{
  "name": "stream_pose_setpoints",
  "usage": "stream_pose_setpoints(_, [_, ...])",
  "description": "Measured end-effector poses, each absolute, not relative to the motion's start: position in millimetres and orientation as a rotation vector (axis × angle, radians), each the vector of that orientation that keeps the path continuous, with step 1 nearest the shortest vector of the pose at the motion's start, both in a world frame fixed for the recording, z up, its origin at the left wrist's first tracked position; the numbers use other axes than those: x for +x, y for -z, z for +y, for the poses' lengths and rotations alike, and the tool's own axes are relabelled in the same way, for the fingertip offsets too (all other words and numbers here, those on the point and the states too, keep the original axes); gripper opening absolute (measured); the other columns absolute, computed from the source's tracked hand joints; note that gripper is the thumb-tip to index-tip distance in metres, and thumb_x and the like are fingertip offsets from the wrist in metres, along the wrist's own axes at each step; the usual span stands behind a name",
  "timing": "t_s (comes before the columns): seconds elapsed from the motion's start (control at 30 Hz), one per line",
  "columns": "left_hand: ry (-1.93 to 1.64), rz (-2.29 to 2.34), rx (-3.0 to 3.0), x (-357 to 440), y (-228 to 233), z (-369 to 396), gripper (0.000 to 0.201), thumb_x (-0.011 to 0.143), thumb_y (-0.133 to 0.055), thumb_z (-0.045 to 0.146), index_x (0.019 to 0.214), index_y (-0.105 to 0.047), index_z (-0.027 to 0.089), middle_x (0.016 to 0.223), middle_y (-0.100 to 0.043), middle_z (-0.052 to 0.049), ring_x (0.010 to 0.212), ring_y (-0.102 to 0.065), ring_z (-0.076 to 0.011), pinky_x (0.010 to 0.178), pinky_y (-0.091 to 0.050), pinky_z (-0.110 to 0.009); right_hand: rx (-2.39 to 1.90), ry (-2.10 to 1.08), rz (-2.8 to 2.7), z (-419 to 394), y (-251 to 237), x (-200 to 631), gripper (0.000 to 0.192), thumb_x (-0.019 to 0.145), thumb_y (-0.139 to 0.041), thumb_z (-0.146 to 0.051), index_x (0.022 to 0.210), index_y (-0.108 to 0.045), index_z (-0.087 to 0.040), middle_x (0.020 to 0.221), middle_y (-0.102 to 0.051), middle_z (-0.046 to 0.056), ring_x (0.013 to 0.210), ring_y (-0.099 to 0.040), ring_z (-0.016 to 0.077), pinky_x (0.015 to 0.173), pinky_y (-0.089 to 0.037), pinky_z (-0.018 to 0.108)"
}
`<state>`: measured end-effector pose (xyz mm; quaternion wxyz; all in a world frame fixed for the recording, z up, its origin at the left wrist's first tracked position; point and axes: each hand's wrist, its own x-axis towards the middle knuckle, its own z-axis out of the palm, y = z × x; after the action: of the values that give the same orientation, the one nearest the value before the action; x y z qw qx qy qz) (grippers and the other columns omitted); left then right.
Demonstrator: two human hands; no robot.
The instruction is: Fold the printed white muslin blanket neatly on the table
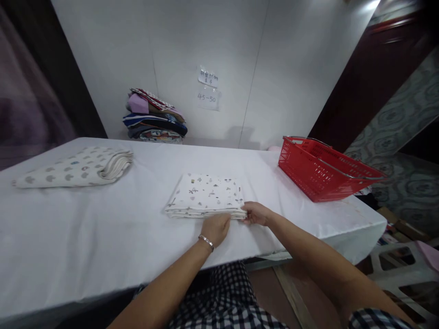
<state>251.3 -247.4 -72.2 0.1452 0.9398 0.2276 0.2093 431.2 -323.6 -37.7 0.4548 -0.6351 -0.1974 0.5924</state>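
Lying on the white surface (137,242), the folded cloth (208,192) has its near right corner in the grip of the right hand (256,213); the left hand (215,230) is at its front edge, grip impossible to tell

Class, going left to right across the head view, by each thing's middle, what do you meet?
Grey-print folded cloth → stack of folded cloths → small-print folded cloth → right hand → red shopping basket.

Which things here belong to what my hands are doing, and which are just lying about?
In use:
centre cloth, right hand on its corner, left hand at its near edge
white table

Seemingly lying about:
grey-printed cloth
red basket
fabric stack
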Motion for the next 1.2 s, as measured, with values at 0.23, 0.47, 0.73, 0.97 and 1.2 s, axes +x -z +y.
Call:
stream_pose_setpoints(0.23, [-1.102, 1.036, 2.674, 173.4, 66.0, -173.6, 0.037, 0.081, -0.044, 0.034, 0.11, -0.055, 0.014, 0.111, -0.057, -0.012, 0.104, -0.05, -0.0238, 0.089, -0.04, -0.039, -1.627, -1.301, -0.544, -323.9, 46.6, 425.1, 0.048, 0.069, -0.051, -0.017, 0.115, -0.041, -0.017, 0.073, -0.057, 0.002, 0.047, -0.053, 0.0097, 0.035, -0.038, 0.017])
stream_pose_setpoints(0.47, [-0.705, 0.884, 2.924, 130.0, 90.2, -142.7, 0.058, 0.077, -0.048, 0.042, 0.128, -0.037, 0.017, 0.13, -0.044, -0.01, 0.12, -0.038, -0.0242, 0.095, -0.036, -0.04, -1.542, -1.159, -0.459, -325.4, 40.7, 423.0, 0.072, 0.072, -0.055, -0.02, 0.134, -0.018, -0.024, 0.077, -0.059, 0.002, 0.049, -0.055, 0.0098, 0.039, -0.039, 0.018])
stream_pose_setpoints(0.73, [-0.749, 0.706, 3.057, 194.6, 61.5, -194.1, 0.061, 0.075, -0.052, 0.033, 0.132, -0.035, 0.02, 0.139, -0.034, -0.009, 0.129, -0.025, -0.0264, 0.105, -0.013, -0.049, -1.467, -1.097, -0.44, -319.4, 11.3, 427.4, 0.075, 0.073, -0.06, -0.022, 0.134, -0.017, -0.024, 0.076, -0.06, 0.002, 0.055, -0.058, 0.0107, 0.046, -0.045, 0.02])
stream_pose_setpoints(0.97, [-0.811, 0.78, 2.965, 258.1, 61.8, -222.7, 0.062, 0.076, -0.043, 0.016, 0.136, -0.026, 0.02, 0.142, -0.029, -0.006, 0.129, -0.027, -0.0224, 0.106, -0.013, -0.047, -1.494, -1.096, -0.443, -319.3, 5.3, 430.1, 0.069, 0.074, -0.059, -0.024, 0.131, -0.021, -0.024, 0.078, -0.06, 0.002, 0.056, -0.059, 0.011, 0.048, -0.048, 0.022])
stream_pose_setpoints(1.2, [-0.803, 0.699, 2.94, 253.0, 56.8, -206.2, 0.054, 0.078, -0.038, 0.011, 0.132, -0.035, 0.017, 0.12, -0.053, -0.01, 0.11, -0.047, -0.0196, 0.097, -0.031, -0.038, -1.516, -1.113, -0.462, -327.1, 8.7, 433.7, 0.065, 0.074, -0.06, -0.027, 0.13, -0.026, -0.023, 0.079, -0.059, 0.003, 0.056, -0.058, 0.0106, 0.049, -0.049, 0.023])
